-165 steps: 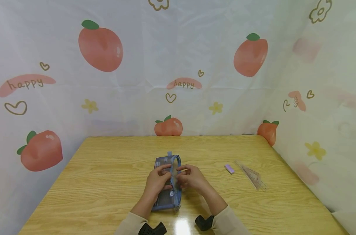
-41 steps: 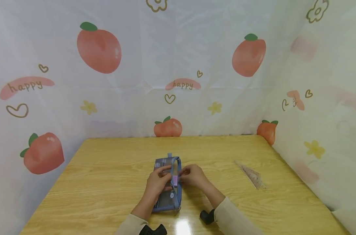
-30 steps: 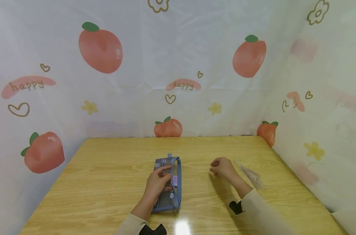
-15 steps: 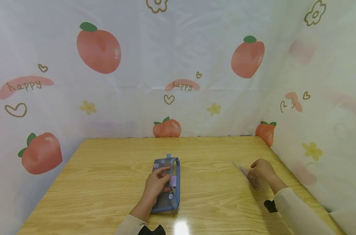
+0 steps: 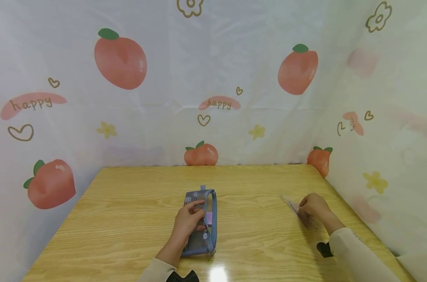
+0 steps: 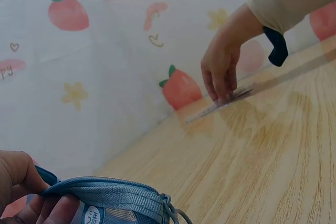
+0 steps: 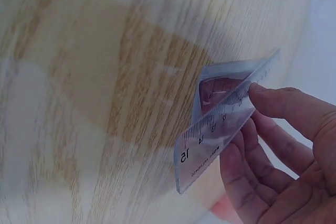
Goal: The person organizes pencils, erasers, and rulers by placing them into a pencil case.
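A blue see-through zip pencil case (image 5: 199, 244) lies on the table with its zipped side gaping. My left hand (image 5: 187, 220) pinches the edge of that opening, as the left wrist view shows from close by. Inside the gap sits a purple and white eraser (image 5: 209, 218). Over to the right, my right hand (image 5: 315, 205) pinches a clear plastic ruler (image 7: 202, 145) between thumb and fingers. A clear set square (image 7: 227, 68) is bunched against the ruler. Both stand tilted close over the wood, their far parts behind my fingers in the right wrist view.
The wooden table (image 5: 136, 203) runs back to a white curtain (image 5: 171, 58) printed with peaches, which also flanks it on the right. A black wrist mount (image 5: 325, 249) hangs below my right sleeve, another near my left.
The eraser has gone from the table into the pencil case. My right hand has since left the case, moved right and taken hold of the ruler and set square. My left hand stays put.
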Available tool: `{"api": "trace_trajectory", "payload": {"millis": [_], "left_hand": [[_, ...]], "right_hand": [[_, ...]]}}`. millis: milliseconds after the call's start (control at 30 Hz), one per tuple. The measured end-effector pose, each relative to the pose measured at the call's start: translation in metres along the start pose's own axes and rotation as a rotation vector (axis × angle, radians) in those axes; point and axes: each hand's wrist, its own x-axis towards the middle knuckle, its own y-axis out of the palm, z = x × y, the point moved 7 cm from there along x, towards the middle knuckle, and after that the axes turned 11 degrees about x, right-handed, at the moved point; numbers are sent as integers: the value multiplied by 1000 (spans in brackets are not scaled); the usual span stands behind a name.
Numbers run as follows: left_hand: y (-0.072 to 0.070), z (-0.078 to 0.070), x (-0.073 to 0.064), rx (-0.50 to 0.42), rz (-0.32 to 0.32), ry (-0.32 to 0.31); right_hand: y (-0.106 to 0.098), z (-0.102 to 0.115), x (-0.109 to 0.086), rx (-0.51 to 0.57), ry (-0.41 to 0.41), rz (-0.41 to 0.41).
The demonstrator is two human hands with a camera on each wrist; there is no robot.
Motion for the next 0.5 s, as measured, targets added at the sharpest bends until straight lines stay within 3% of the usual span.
{"api": "trace_trajectory", "payload": {"millis": [300, 500], "left_hand": [[0, -2, 0, 9, -11, -7], [0, -1, 0, -1, -10, -2]], "right_hand": [[-3, -1, 1, -9, -47, -18], [3, -3, -4, 215, 42, 44]]}}
